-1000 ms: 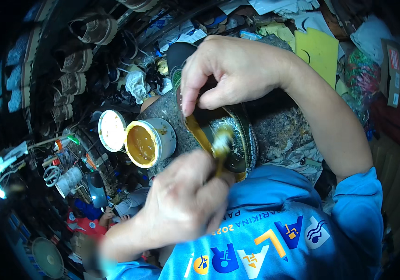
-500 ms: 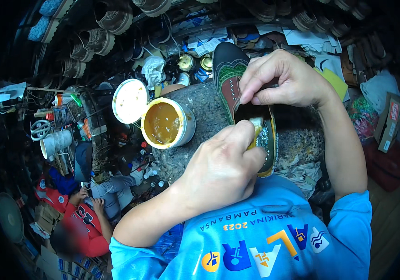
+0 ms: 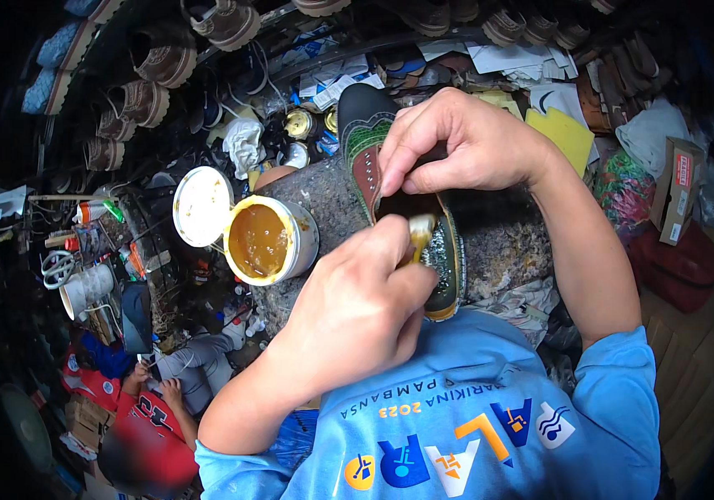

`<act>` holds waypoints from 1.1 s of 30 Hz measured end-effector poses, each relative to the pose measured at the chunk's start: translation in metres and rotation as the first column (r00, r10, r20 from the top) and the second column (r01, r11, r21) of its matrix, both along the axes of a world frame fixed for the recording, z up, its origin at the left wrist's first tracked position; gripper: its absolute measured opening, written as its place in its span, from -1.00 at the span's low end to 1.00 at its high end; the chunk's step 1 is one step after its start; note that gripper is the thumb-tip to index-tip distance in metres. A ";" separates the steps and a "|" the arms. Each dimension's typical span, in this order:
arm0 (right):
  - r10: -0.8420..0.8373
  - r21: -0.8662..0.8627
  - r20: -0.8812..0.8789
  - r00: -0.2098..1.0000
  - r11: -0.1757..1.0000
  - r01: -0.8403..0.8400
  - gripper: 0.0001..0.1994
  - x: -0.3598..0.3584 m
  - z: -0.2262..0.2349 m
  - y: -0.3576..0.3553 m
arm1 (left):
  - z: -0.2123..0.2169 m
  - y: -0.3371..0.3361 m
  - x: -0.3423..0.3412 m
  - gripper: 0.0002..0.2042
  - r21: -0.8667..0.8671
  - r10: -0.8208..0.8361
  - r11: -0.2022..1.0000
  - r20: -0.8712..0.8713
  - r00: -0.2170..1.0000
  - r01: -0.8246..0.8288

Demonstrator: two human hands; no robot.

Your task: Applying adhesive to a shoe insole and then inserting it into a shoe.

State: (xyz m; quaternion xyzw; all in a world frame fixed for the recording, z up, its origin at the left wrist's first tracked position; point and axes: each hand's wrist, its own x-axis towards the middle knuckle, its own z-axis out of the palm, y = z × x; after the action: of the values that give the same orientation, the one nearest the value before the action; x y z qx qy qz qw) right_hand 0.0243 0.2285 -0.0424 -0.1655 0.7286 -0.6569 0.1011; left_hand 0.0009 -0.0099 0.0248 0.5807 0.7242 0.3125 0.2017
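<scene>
Glossy amber paste [image 3: 259,242], smooth plastic tub [image 3: 302,240], leathery shoe [image 3: 365,171], rough grainy block [image 3: 503,242], matt cloth shirt [image 3: 478,358]

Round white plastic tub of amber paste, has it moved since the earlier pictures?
No: the round white plastic tub sits at the same left edge of the rough grey block; the whole view shifted instead.

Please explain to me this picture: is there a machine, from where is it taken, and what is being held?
There is no machine, only a person's two bare hands. A wide fisheye camera on their head looks down, so straight edges bend. The left hand holds a brush at the opening of a shoe; the right hand grips the opening's edge. Behind is a rough grey surface, with a white tub of amber stuff at its left, lid open.
</scene>
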 end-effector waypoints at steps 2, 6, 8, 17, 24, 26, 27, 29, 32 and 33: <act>-0.015 0.012 0.007 1.000 1.000 0.015 -0.76 0.001 -0.001 0.000 | 0.007 -0.003 0.002 -0.74 -0.016 -0.019 1.000 0.032 0.999 0.019; -0.039 0.015 -0.019 0.999 0.999 0.040 -0.75 0.002 -0.004 -0.001 | 0.004 0.001 0.006 -0.75 -0.033 -0.001 0.999 -0.006 1.000 0.000; -0.057 0.042 -0.023 0.998 0.997 0.058 -0.75 0.002 -0.004 -0.001 | 0.014 0.000 0.004 -0.76 -0.065 -0.031 0.997 0.043 0.999 0.034; -0.035 0.043 0.010 0.999 0.998 0.035 -0.77 0.002 -0.003 -0.004 | 0.008 -0.002 0.013 -0.75 -0.053 0.048 0.997 -0.169 0.984 -0.058; -0.058 0.065 0.035 0.998 0.996 0.055 -0.75 0.004 -0.002 -0.002 | 0.015 0.009 0.013 -0.73 0.004 0.099 0.995 -0.199 0.975 -0.101; -0.046 0.062 0.017 0.999 0.997 0.045 -0.75 0.002 -0.005 -0.005 | 0.023 0.005 0.016 -0.73 -0.050 0.091 0.994 -0.131 0.987 -0.098; -0.035 0.060 0.008 0.999 0.998 0.035 -0.75 0.003 -0.005 -0.006 | 0.027 0.003 0.019 -0.72 -0.103 0.086 0.991 -0.053 0.995 -0.091; -0.043 0.050 -0.008 0.999 0.998 0.043 -0.75 0.005 -0.006 -0.004 | 0.029 0.005 0.020 -0.77 -0.052 0.113 0.992 0.002 0.994 -0.113; -0.044 0.040 -0.089 0.995 0.998 0.047 -0.74 0.002 -0.011 -0.003 | 0.011 0.011 0.014 -0.93 0.104 0.265 0.963 -0.173 0.949 -0.250; -0.062 0.044 -0.131 0.989 0.997 0.069 -0.71 0.001 -0.012 -0.002 | 0.005 0.012 0.013 -0.94 0.076 0.270 0.962 -0.157 0.950 -0.261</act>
State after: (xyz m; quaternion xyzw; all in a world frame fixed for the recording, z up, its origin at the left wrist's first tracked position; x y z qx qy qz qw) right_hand 0.0257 0.2264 -0.0546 -0.1811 0.7545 -0.6298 0.0361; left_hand 0.0136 0.0018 0.0296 0.5074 0.8011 0.3071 0.0809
